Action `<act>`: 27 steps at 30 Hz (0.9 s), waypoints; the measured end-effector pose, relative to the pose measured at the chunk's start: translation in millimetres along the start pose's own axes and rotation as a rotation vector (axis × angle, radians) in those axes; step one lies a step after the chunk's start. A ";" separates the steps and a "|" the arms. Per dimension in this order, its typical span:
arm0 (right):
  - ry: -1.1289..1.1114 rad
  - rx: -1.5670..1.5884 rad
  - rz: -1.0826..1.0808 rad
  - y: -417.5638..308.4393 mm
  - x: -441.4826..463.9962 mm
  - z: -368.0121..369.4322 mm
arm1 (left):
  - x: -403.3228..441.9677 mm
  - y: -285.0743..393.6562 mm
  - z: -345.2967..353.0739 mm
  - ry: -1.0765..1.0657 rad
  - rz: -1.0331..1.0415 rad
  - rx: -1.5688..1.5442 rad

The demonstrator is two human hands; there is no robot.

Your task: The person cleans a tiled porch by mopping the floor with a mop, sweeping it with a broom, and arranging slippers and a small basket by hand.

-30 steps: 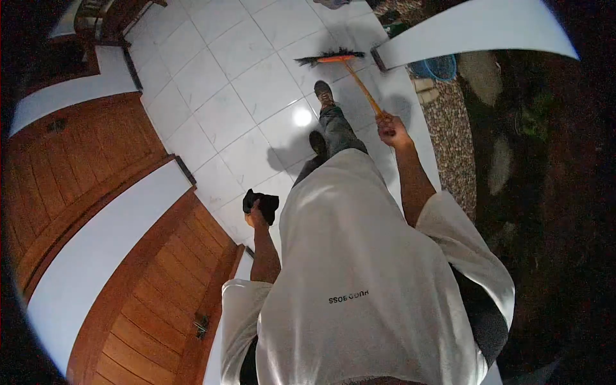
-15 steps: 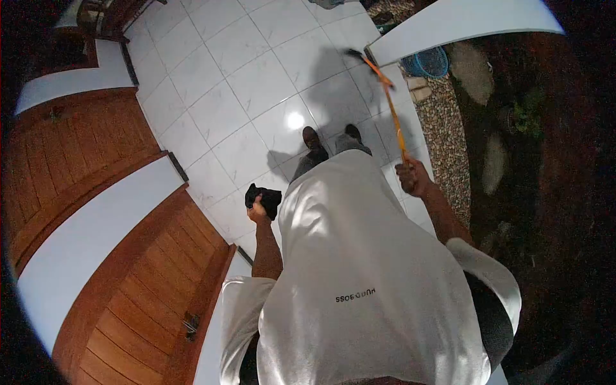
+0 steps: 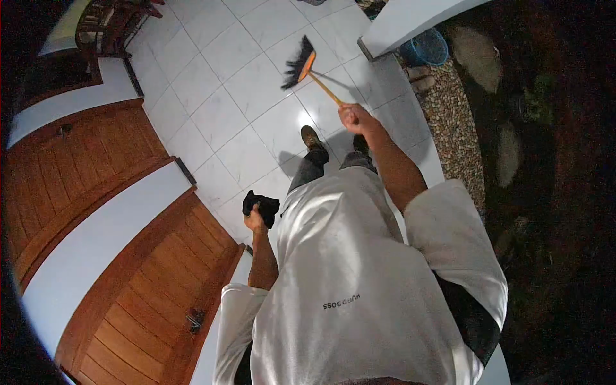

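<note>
My right hand (image 3: 356, 119) is closed round the yellow-orange handle of a broom (image 3: 308, 67). The broom's orange head with dark bristles is out in front, over the white tiled floor (image 3: 240, 154), tilted with its bristles facing left. At the lower left, beside my shirt, my left hand (image 3: 255, 219) grips a bunched black cloth (image 3: 262, 204). My two shoes stand on the tiles between the hands.
Wooden doors (image 3: 147, 308) and a white wall line the left side. A wooden chair (image 3: 106, 29) is at the upper left. To the right are a white pillar (image 3: 404, 24), a blue basket (image 3: 430, 47), a pebble strip (image 3: 454, 125) and dark ground.
The broom has swung from near the pillar to the left, and its head has turned. My right hand has moved forward and left. My left hand keeps the black cloth in nearly the same place.
</note>
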State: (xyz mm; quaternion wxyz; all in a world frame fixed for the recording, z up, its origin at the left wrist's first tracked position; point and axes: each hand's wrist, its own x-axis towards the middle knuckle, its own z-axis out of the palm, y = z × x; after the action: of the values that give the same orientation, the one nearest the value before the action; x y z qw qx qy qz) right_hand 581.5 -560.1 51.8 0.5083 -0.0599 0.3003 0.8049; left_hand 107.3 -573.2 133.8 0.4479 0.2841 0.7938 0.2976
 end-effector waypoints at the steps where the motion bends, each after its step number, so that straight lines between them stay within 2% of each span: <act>1: 0.107 0.105 -0.029 -14.1 -2.0 1.3 | 4.3 -19.2 -6.2 -0.045 0.055 -0.050; 2: 0.216 0.208 -0.060 -20.5 -4.0 3.1 | 4.8 -21.9 -6.3 -0.046 0.055 -0.041; 3: 0.217 0.218 -0.061 -24.3 -12.8 1.9 | 3.3 -24.5 -4.7 -0.030 0.015 -0.065; 5: 0.166 0.334 -0.204 -30.5 -44.1 -7.3 | -16.4 -23.2 1.0 -0.015 -0.030 -0.084; 6: 0.168 0.336 -0.209 -29.8 -65.0 -15.2 | -31.4 -22.0 5.5 -0.026 -0.040 -0.117; 8: 0.214 0.269 -0.357 -20.9 -117.7 -33.6 | -52.5 -30.4 11.1 -0.038 -0.054 -0.151; 10: 0.355 0.219 -0.428 -16.0 -178.4 -41.9 | -61.5 -57.6 13.4 -0.050 -0.063 -0.155; 12: 0.207 0.367 -0.291 -24.0 -232.8 -63.9 | -69.4 -73.2 19.6 -0.037 -0.075 -0.091; 13: 0.207 0.365 -0.289 -35.3 -252.8 -67.5 | -74.6 -79.2 23.1 -0.021 -0.086 -0.027; 15: 0.672 -0.043 -0.456 -50.6 -283.7 -72.3 | -97.8 -78.3 32.3 -0.019 -0.044 -0.039; 16: 0.670 -0.040 -0.452 -59.8 -290.4 -76.6 | -105.8 -73.1 38.8 -0.025 0.000 -0.053; 18: 0.649 -0.275 -0.490 -78.6 -302.9 -87.7 | -117.8 -70.9 48.6 -0.036 0.002 -0.093; 22: 0.650 -0.221 -0.554 -60.7 -306.4 -83.3 | -137.8 -80.6 51.6 -0.015 -0.088 -0.056; 24: 0.892 -0.717 -0.617 -28.3 -310.9 -88.1 | -145.8 -98.2 50.4 -0.076 -0.044 -0.144; 25: 0.883 -0.697 -0.550 -13.4 -314.0 -94.8 | -151.2 -107.2 51.0 -0.132 -0.008 -0.231; 27: 0.888 -0.751 -0.352 30.2 -327.3 -81.4 | -163.3 -119.5 50.6 -0.073 -0.039 -0.208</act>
State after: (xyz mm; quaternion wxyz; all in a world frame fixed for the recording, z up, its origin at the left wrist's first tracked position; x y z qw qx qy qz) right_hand 694.5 -869.6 129.9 0.4040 -0.6140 0.1648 0.6577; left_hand 201.2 -758.4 114.1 0.5091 0.2312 0.7473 0.3590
